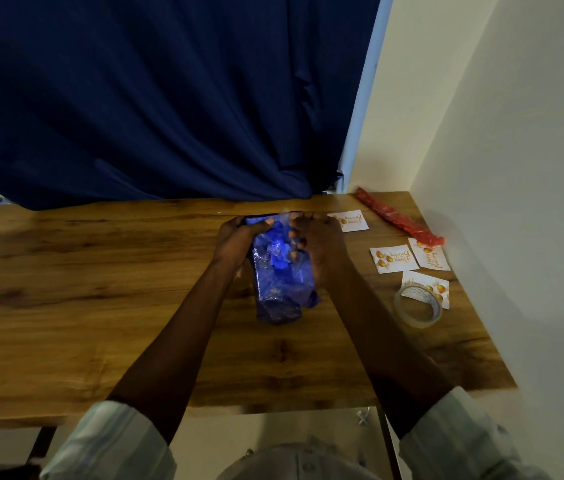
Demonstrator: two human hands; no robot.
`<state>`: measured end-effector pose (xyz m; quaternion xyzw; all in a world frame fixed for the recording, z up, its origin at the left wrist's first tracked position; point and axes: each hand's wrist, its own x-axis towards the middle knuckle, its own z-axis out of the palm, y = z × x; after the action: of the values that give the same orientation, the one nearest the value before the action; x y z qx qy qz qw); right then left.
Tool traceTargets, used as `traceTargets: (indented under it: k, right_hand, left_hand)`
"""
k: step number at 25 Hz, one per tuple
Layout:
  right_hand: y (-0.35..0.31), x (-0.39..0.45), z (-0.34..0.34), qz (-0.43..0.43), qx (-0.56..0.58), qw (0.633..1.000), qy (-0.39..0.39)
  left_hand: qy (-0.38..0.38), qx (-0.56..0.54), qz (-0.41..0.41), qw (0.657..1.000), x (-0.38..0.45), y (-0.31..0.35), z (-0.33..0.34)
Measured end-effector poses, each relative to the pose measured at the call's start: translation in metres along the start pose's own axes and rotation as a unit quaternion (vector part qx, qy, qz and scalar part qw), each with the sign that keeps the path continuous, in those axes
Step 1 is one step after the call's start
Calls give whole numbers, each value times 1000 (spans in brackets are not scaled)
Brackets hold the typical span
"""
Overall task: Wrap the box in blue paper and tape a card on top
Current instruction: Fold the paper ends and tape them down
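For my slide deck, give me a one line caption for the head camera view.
Both hands, left and right, grip a blue-wrapped box on a wooden table, cards and tape roll alongside.

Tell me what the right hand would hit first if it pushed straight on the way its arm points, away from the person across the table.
Probably the dark blue curtain hanging at the table's far edge. The right hand grips the blue-wrapped box; only bare wood shows beyond it, though depth is unclear.

Glossy, crinkled blue paper [279, 282] is seen on a grained wood table [100, 289]; matt paper cards [393, 258], clear shiny tape [418, 306], cloth curtain [169, 98].
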<state>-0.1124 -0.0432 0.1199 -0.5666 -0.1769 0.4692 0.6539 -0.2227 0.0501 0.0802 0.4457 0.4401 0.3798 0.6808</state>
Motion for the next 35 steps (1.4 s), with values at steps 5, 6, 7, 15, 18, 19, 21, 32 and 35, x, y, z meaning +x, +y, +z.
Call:
traceTargets:
  k: [5, 6, 7, 15, 18, 19, 21, 32, 35]
  right_hand:
    - [10, 3, 10, -46, -63, 995, 58]
    - [11, 5, 12, -75, -104, 989, 69]
    - [12, 6, 14, -103, -140, 982, 77]
    - [20, 17, 19, -135, -206, 963, 107]
    - [20, 20, 21, -132, -222, 959, 121]
    - [20, 21, 21, -136, -235, 954, 129]
    - [20, 21, 22, -145, -263, 942, 149]
    - [28, 29, 23, -237, -375, 877, 187]
    - [31, 29, 26, -254, -378, 866, 205]
  left_hand:
    - [0, -15, 2, 1000, -7, -3, 3]
    - [-1, -14, 5, 1000, -8, -3, 4]
    - [-3, -15, 6, 1000, -9, -3, 5]
    - [-6, 10, 21, 1000, -6, -7, 0]
    - [-9, 13, 30, 999, -6, -7, 2]
    - [-10, 16, 32, 999, -6, -7, 2]
    - [-16, 9, 30, 999, -6, -8, 3]
    - [-15, 2, 29, 999, 3, -8, 3]
    - [-19, 2, 36, 999, 4, -7, 2]
